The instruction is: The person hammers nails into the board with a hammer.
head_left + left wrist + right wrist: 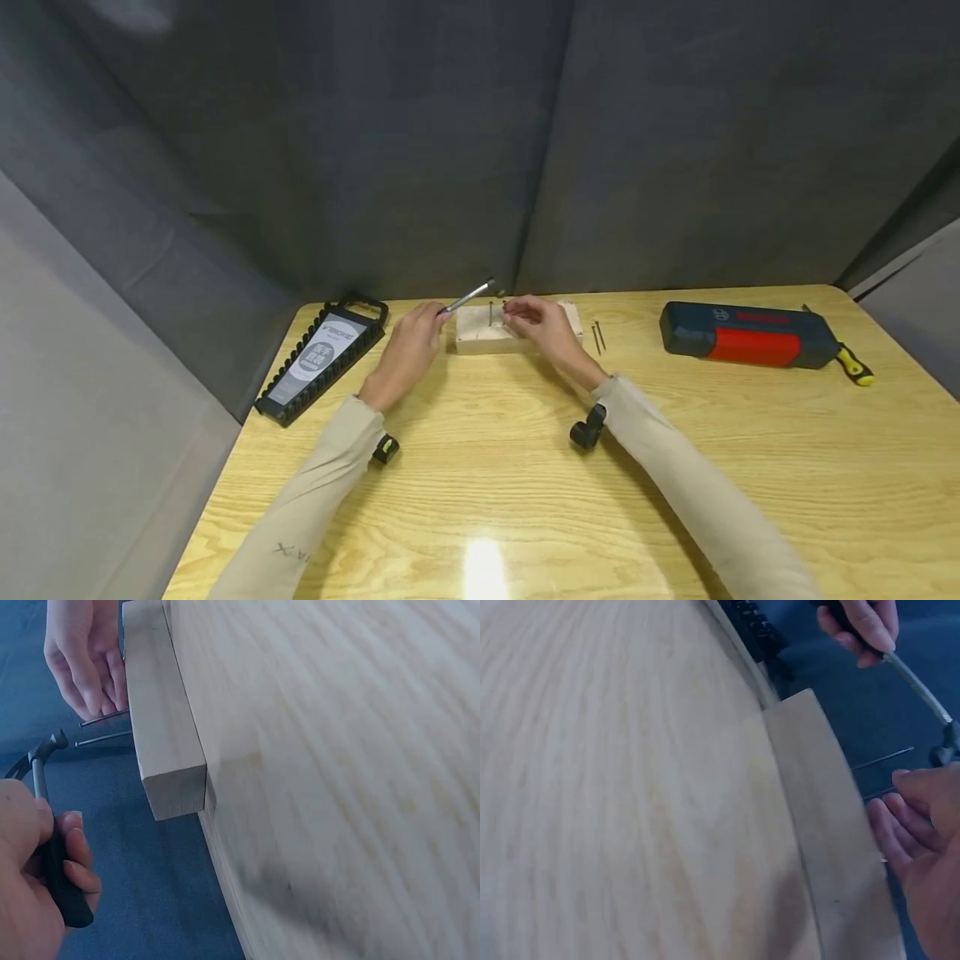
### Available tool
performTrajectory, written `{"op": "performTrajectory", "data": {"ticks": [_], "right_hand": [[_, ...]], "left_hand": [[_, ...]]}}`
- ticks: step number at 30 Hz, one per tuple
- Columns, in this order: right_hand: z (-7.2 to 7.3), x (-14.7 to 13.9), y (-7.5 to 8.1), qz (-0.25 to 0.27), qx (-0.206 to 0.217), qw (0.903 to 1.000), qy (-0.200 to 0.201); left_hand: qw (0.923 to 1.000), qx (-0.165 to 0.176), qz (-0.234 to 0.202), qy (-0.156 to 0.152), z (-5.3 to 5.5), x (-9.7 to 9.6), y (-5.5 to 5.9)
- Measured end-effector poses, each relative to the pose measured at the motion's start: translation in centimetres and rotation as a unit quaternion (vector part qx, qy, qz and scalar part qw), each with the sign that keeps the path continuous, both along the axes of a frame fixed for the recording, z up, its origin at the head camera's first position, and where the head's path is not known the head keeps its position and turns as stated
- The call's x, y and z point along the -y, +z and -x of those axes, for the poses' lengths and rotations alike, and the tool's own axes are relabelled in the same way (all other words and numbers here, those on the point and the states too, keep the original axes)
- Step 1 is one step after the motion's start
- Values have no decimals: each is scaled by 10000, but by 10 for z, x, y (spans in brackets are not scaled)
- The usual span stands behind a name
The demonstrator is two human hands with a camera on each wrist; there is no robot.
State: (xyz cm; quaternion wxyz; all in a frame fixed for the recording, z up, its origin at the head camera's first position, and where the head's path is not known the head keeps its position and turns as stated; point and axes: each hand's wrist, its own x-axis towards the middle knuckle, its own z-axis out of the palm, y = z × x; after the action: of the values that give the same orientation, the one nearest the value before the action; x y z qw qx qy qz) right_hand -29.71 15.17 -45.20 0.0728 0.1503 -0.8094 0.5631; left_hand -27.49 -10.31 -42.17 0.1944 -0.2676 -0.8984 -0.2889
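A claw hammer (56, 870) with a dark handle and metal shaft is gripped in my left hand (408, 350). Its head is raised, close to the nails. A pale wood block (483, 343) lies near the table's back edge. One nail (491, 313) stands upright from the block's top, apart from both hands. Beside it, the fingertips of my right hand (551, 333) pinch a second nail (105, 718), upright at the block. The right fingers partly hide that nail in the right wrist view.
Two loose nails (598, 337) lie right of the block. A black wrench rack (318, 358) stands at the left. On the right is a dark blue and red tool case (750, 335), with a yellow-black handled tool (855, 365) partly behind it. A grey curtain (420, 167) hangs behind the table.
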Motion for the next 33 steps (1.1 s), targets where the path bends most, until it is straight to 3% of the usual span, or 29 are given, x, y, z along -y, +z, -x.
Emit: {"op": "performTrajectory", "data": {"ticks": [8, 13, 20, 33], "right_hand": [[-9, -29, 19, -326, -238, 9992, -7], [-14, -49, 29, -608, -141, 9980, 41], [-20, -85, 31, -1181, -171, 9927, -160], [-28, -122, 24, -2522, 172, 9661, -530]], "left_hand": [[9997, -239, -57, -60, 1, 5, 1], [9993, -366, -28, -43, 1, 8, 5], [9989, -446, 123, 107, -1, 11, 8], [9980, -505, 117, 361, 1, 14, 6]]}}
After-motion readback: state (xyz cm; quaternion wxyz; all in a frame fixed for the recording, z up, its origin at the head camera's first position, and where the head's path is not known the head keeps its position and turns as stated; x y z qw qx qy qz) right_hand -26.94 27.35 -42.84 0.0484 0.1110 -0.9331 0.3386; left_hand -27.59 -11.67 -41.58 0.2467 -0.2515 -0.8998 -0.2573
